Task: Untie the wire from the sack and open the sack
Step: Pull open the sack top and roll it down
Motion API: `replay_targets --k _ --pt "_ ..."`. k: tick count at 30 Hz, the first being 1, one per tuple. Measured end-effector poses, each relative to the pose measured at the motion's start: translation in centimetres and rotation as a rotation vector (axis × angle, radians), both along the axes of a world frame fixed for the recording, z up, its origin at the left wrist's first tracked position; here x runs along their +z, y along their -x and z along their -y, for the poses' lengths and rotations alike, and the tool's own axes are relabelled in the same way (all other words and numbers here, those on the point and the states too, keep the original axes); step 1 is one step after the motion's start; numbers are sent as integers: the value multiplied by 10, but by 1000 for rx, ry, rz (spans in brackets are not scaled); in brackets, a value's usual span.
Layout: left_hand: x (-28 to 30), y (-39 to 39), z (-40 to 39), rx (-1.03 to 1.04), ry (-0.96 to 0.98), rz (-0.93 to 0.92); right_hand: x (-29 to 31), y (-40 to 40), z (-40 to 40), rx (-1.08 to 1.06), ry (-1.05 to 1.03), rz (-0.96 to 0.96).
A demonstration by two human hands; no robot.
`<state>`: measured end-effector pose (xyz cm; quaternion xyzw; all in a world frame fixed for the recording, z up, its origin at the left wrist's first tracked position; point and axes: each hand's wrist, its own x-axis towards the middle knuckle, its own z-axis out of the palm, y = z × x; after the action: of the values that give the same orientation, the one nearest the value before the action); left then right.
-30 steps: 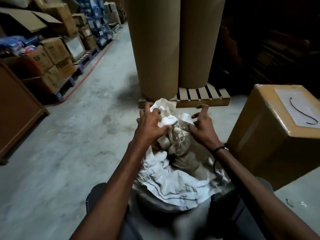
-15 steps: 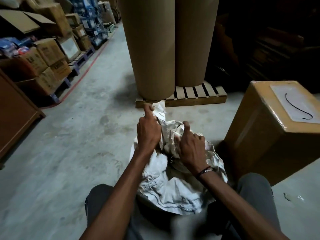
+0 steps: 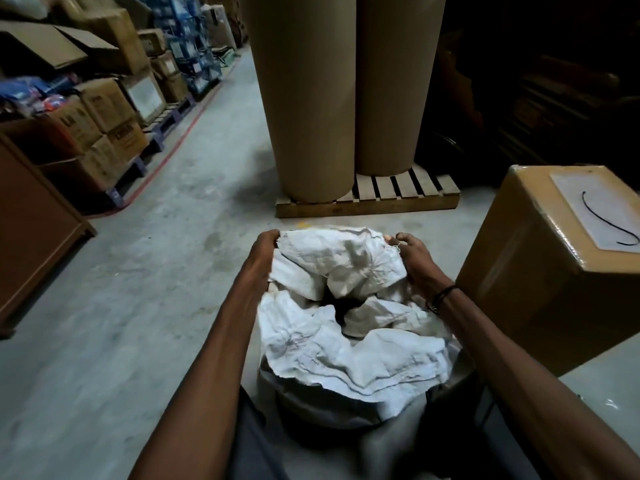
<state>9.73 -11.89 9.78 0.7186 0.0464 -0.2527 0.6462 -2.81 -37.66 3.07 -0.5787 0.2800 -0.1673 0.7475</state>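
Observation:
A crumpled white woven sack [image 3: 349,351] stands on the floor between my knees. Its mouth is spread wide, with a dark opening in the middle. My left hand [image 3: 265,249] grips the far left edge of the sack's mouth. My right hand [image 3: 412,258] grips the far right edge. A thin black wire [image 3: 604,220] lies curved on the white label of the cardboard box to the right, apart from the sack.
A large brown cardboard box [image 3: 540,271] stands close on the right. Two tall brown paper rolls [image 3: 343,91] stand on a wooden pallet [image 3: 370,199] just ahead. Stacked cartons [image 3: 100,112] line the left side, with a brown cabinet [image 3: 31,230] nearer. Bare concrete floor [image 3: 156,278] lies to the left.
My hands have moved apart, from the bunched neck of the sack to its two far edges. The sack's mouth has spread open, showing a dark gap inside.

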Motion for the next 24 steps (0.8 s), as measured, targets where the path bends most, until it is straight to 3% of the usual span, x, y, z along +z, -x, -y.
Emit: replay_targets --k 4,6,9,12,14,18,20,21,24 --pt "-5 -14 -22 -33 -147 -49 3 -6 21 -70 -20 -70" --pt "-12 -16 -22 -42 -222 12 0 -10 22 -82 25 -119" --pt "-16 10 -14 0 -497 382 -11 -17 17 -101 89 -109" --pt "-20 56 1 104 -803 990 -43 -32 28 -78 137 -123" --pt "-33 75 13 -26 -986 1186 -43 -38 24 -41 143 -145" --pt "-51 66 15 -197 -1223 1006 7 -27 -7 108 141 -167" --pt "-53 57 14 -243 -1219 968 15 -25 -10 107 177 -173" --pt "-54 52 15 -264 -1160 940 17 -24 -10 64 285 -193" --pt "-55 34 13 -287 -898 756 20 -11 -21 -163 897 -373"
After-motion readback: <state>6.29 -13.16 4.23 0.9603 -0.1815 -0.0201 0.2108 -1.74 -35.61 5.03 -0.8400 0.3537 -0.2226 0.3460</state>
